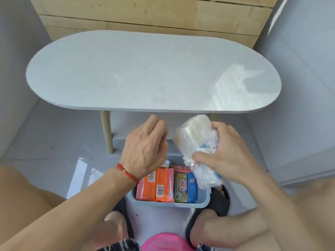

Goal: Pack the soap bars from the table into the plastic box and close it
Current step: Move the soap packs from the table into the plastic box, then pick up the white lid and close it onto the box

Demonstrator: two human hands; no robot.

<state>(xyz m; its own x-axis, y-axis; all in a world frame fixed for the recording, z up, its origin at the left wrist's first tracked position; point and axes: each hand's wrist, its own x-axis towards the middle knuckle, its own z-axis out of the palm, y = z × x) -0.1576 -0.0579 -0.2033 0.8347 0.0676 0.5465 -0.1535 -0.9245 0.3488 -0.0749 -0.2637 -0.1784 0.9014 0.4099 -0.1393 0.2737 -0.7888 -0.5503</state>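
A grey-blue plastic box (168, 203) stands on the floor between my feet, below the table's near edge. Several wrapped soap bars lie packed in it: orange ones (157, 185) at the left, a green one (180, 187) and a blue one (192, 187) at the right. My right hand (224, 156) grips a pale soap bar in a clear crinkled wrapper (192, 136) above the box's right side. My left hand (145, 147) hovers over the box's far left part with its fingers curled and nothing visible in it. No lid is in view.
The white oval table (154, 73) fills the upper view, with a wooden leg (107, 133) at the left. Black sandals (219, 200) flank the box. A wooden wall panel (145, 13) stands behind the table; a pink object (163, 241) lies at the bottom edge.
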